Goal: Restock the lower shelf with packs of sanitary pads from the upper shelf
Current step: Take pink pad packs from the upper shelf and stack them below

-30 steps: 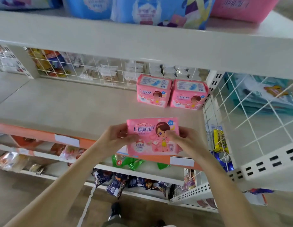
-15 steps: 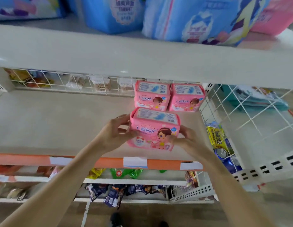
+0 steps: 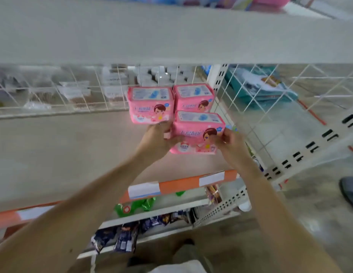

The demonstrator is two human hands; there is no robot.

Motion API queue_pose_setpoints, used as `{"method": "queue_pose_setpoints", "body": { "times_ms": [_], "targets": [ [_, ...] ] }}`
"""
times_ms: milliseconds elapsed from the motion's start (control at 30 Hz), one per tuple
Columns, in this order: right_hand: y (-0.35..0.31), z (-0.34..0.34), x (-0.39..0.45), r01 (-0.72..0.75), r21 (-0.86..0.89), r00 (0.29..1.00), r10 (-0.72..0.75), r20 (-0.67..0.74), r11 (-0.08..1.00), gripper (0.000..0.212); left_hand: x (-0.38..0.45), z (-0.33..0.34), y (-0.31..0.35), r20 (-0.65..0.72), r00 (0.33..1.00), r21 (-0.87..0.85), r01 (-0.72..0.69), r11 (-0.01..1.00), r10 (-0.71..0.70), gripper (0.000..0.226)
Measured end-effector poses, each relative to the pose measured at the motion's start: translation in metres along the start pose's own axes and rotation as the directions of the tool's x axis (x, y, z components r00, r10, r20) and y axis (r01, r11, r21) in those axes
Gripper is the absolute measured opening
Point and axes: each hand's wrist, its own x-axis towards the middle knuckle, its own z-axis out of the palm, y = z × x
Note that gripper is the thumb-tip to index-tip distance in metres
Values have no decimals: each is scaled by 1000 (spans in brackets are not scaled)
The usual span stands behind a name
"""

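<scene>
Pink pack (image 3: pixel 198 133) upright on the lower shelf (image 3: pixel 63 150), just in front of two like packs (image 3: pixel 150 105) by the wire divider (image 3: pixel 250 107), left hand (image 3: pixel 158 140) and right hand (image 3: pixel 229 142) gripping its ends

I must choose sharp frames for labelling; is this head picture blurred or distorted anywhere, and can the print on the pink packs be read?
Head view: wide-angle bending curves the upper shelf edge; motion blur smears the wire back panel. The held pack, between left hand and right hand, is soft; its print is not readable. Lighting is even, without strong glare.
</scene>
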Motion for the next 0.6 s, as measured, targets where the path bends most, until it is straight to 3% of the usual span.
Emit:
{"method": "queue_pose_setpoints", "body": {
  "times_ms": [200, 433, 600],
  "targets": [
    [7, -7, 22, 46, 12, 999, -46, 6, 999, 28, 13, 25, 8, -74, 997, 25, 39, 999, -37, 52],
    [28, -2, 47, 88, 19, 994, -87, -74, 996, 34, 20, 53, 9, -200, 978, 12, 53, 999, -49, 50],
    [38, 3, 54, 98, 99, 992, -89, -89, 990, 28, 26, 60, 0, -240, 971, 49, 22, 999, -10, 52]
  ]
}}
